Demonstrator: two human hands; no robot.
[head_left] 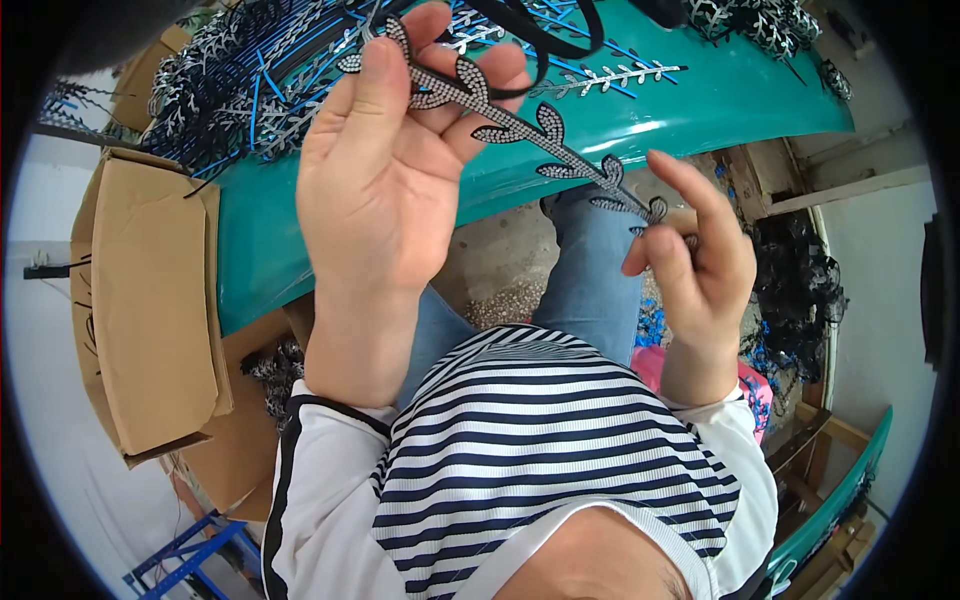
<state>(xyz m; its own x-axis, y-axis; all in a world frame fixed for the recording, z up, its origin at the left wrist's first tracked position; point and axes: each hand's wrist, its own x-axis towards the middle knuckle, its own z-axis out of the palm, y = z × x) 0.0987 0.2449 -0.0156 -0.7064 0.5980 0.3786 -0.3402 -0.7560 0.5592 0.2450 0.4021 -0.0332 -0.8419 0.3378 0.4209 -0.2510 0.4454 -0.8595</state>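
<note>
A leaf-shaped headband strip (pixel 560 152), black-edged and covered in small silvery stones, stretches slantwise between my two hands above the near edge of the table. My left hand (pixel 385 170), palm up, pinches its upper left end under the thumb, the other fingers curled behind it. At the lower right end, my right hand (pixel 705 250) grips the strip between thumb and bent fingers, with the index finger raised. A black band (pixel 545 40) loops behind the strip near my left fingertips; whether it joins the strip cannot be made out.
The green-covered table (pixel 270 235) carries a heap of silver and black leaf strips with blue rods (pixel 255 90). Another dark leaf pile (pixel 770 25) lies far right. Open cardboard boxes (pixel 150 300) stand at the left. Black plastic (pixel 795 275) and blue scraps lie on the floor at right.
</note>
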